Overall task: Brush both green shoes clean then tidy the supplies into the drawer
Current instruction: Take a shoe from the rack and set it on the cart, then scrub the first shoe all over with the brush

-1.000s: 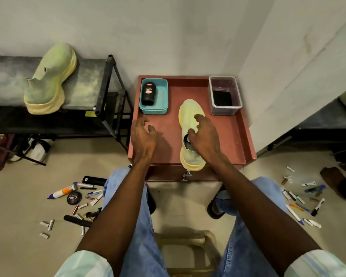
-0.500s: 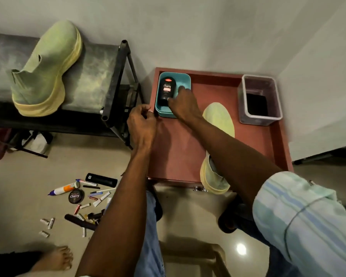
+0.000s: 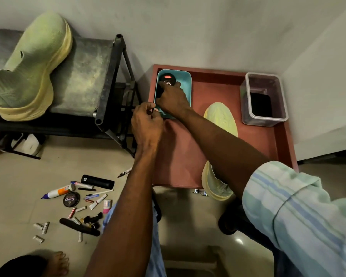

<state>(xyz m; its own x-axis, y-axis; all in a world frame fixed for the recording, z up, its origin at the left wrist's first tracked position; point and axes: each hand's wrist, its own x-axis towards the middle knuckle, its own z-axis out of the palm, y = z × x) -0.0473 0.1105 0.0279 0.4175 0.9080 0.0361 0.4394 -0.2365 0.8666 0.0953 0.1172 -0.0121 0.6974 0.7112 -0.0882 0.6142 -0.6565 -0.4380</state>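
One green shoe lies on a dark rack at the upper left. The other green shoe lies on the red table top, partly hidden by my right forearm. A teal tray at the table's far left holds a black Cherry-labelled brush. My right hand reaches into the tray, its fingers curled round the brush. With curled fingers, my left hand pinches the tray's near left corner.
A clear plastic container with a dark item inside stands at the table's far right. The rack's black frame is close to the table's left side. Pens, tubes and a polish tin litter the floor. Another person's bare foot is at the lower left.
My right hand left the shoe on the table and moved left into the teal tray onto the black brush. My left hand closed on the tray's corner. My view shifted left.
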